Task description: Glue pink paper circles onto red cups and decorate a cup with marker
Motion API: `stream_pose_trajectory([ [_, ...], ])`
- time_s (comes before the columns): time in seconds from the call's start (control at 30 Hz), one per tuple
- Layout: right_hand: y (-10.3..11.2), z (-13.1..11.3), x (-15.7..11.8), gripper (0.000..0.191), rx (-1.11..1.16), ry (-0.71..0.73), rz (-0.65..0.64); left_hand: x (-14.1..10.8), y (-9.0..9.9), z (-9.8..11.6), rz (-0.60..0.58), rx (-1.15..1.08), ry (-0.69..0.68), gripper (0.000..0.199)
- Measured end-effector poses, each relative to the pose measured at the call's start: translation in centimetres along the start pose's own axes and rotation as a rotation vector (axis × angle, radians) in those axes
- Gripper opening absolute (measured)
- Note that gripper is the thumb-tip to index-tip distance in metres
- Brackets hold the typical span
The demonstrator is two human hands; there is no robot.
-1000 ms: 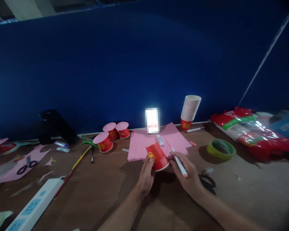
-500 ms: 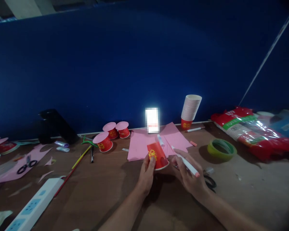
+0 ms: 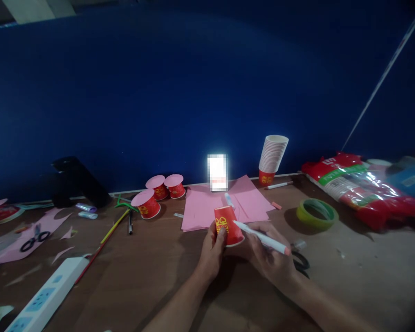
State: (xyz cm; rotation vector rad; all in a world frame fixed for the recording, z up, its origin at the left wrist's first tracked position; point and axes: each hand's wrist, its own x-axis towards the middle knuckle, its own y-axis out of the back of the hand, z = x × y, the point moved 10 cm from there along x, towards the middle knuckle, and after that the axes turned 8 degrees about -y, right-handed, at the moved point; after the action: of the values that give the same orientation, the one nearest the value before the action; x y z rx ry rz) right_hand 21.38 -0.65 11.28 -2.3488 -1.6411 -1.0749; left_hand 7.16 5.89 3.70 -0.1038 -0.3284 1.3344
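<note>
My left hand [image 3: 212, 251] is closed round the left side of a red paper cup [image 3: 231, 226] with yellow lettering, its wide white rim facing down. In my right hand [image 3: 271, 251] is a white marker [image 3: 264, 238] with a pinkish end; its tip is at the right side of the cup. Whether it touches cannot be made out. Behind the cup lie pink paper sheets [image 3: 204, 207], with a light-coloured pen [image 3: 229, 201] on them. Left of them stand several red cups [image 3: 150, 208] topped with pink paper discs.
A leaning stack of cups [image 3: 274, 154], a marker [image 3: 278, 186], a tape roll [image 3: 317, 215] and red plastic packaging [image 3: 352, 184] are at the right. Black scissors [image 3: 300, 263] lie beside my right hand. A power strip [image 3: 46, 297] and other scissors [image 3: 35, 240] are at the left.
The marker tip in my right hand has moved down and left to the cup's side. The cup in my left hand has turned slightly and sits a little more upright.
</note>
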Motion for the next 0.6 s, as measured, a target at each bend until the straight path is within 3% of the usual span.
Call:
stream_pose_trajectory([
  [0.23,-0.50,-0.69,-0.01,0.016,-0.036,0.082,-0.050,0.01,-0.12,-0.56,-0.043,0.037,-0.033,0.039],
  [0.6,-0.30,-0.76,0.10,0.015,-0.065,0.085,-0.024,-0.05,-0.16,-0.55,-0.047,0.067,-0.039,0.039],
])
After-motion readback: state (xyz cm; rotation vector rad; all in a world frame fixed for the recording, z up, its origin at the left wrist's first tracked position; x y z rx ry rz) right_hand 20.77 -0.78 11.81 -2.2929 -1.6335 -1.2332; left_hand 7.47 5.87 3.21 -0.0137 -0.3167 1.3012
